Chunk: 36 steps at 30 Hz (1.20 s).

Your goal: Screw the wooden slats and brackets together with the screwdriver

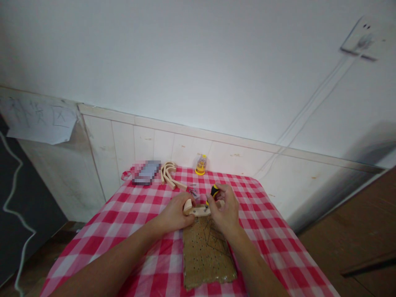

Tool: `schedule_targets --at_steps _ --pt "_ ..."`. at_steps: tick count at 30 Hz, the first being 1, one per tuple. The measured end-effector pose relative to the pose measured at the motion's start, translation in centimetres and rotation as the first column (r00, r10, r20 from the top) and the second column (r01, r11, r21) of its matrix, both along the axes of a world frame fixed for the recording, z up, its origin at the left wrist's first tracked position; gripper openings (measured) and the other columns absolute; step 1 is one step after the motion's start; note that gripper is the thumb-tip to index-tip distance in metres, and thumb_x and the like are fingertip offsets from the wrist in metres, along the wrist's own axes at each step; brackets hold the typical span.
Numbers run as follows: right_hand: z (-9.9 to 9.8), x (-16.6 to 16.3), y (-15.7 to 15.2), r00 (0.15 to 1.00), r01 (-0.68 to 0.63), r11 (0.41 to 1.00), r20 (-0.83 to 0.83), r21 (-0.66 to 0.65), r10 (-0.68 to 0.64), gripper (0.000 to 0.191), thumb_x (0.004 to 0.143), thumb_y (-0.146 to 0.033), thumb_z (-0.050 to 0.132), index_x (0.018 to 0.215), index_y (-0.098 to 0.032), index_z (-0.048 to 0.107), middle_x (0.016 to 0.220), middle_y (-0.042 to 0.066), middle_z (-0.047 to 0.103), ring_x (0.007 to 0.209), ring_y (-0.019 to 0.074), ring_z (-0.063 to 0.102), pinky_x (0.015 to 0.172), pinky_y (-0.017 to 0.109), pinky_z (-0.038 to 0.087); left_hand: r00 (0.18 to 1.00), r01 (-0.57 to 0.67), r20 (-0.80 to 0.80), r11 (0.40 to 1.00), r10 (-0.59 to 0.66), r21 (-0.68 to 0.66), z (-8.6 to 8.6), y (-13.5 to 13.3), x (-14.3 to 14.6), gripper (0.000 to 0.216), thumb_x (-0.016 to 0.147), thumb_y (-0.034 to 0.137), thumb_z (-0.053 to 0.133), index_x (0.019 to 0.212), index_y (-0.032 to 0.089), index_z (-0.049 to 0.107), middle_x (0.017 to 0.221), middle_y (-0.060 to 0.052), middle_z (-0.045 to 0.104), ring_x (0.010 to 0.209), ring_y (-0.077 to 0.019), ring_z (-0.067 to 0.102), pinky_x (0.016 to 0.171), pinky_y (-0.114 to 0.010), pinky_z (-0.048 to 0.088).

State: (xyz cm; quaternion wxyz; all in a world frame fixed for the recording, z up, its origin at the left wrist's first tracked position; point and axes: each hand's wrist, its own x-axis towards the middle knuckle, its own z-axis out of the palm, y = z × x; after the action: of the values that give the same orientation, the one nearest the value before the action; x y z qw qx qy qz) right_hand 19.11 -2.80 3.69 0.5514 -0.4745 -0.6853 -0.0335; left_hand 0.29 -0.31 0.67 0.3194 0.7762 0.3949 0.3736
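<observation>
My left hand [179,212] is closed around the left end of a pale wooden piece [201,211], holding it at the far edge of a piece of brown cardboard [206,255] with many small holes. A yellow and black screwdriver [214,191] is gripped in my right hand [226,206]. Its tip points down at the wooden piece, where small dark spots show; whether it sits in a screw is too small to tell. The right end of the wood is partly hidden by my right hand.
Several curved wooden pieces [168,175] lie at the back left of the checked tablecloth [139,222], beside a blurred-out flat object [147,172]. A yellow-based clear container [201,165] stands near the wall. A small plastic bag [193,192] lies beyond my hands.
</observation>
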Motion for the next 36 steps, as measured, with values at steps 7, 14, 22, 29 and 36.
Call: schedule_targets --at_steps 7,14,22,29,36 --pt "-0.33 -0.01 -0.13 0.996 -0.070 0.993 -0.070 -0.100 0.063 0.033 0.088 -0.021 0.063 0.119 -0.024 0.054 0.091 0.004 0.071 0.076 0.0207 0.072 0.066 0.034 0.059 1.000 0.000 -0.003 1.000 0.000 -0.019 0.23 -0.08 0.01 0.029 0.059 0.010 0.061 0.087 0.018 0.060 0.085 -0.001 0.063 0.076 -0.0179 0.057 0.069 -0.027 0.043" --pt "0.05 -0.19 -0.15 0.997 -0.057 0.995 -0.055 -0.083 0.053 0.032 0.086 -0.019 0.063 0.118 -0.023 0.058 0.089 0.003 0.071 0.073 0.0193 0.069 0.066 0.033 0.059 1.000 0.011 0.006 1.000 -0.011 -0.027 0.17 -0.04 -0.02 0.028 0.059 0.010 0.060 0.086 0.018 0.060 0.083 0.000 0.062 0.074 -0.0174 0.057 0.066 -0.027 0.041" --pt "0.00 -0.28 0.05 0.997 -0.028 0.997 -0.077 -0.077 0.022 0.033 0.084 -0.020 0.068 0.115 -0.023 0.059 0.087 0.002 0.070 0.070 0.0182 0.067 0.065 0.032 0.059 1.000 0.007 -0.011 1.000 -0.007 -0.011 0.07 0.03 -0.05 0.025 0.060 0.011 0.061 0.084 0.018 0.060 0.080 0.001 0.060 0.072 -0.0164 0.056 0.065 -0.026 0.040" --pt "-0.24 -0.10 0.25 0.998 -0.002 0.998 -0.061 -0.062 -0.002 0.032 0.085 -0.024 0.070 0.115 -0.024 0.059 0.091 0.003 0.070 0.070 0.0184 0.067 0.064 0.033 0.058 1.000 -0.004 -0.026 1.000 0.004 0.002 0.17 -0.04 -0.01 0.025 0.059 0.010 0.061 0.083 0.018 0.059 0.080 0.001 0.060 0.074 -0.0168 0.056 0.066 -0.026 0.041" --pt "-0.68 0.03 0.55 0.998 0.010 0.998 -0.059 -0.066 -0.014 0.032 0.084 -0.026 0.072 0.114 -0.023 0.059 0.088 0.002 0.068 0.066 0.0170 0.065 0.059 0.030 0.056 1.000 -0.007 -0.019 1.000 0.007 0.001 0.03 0.03 0.02 0.025 0.060 0.011 0.063 0.084 0.019 0.059 0.082 0.000 0.062 0.076 -0.0180 0.057 0.068 -0.027 0.042"
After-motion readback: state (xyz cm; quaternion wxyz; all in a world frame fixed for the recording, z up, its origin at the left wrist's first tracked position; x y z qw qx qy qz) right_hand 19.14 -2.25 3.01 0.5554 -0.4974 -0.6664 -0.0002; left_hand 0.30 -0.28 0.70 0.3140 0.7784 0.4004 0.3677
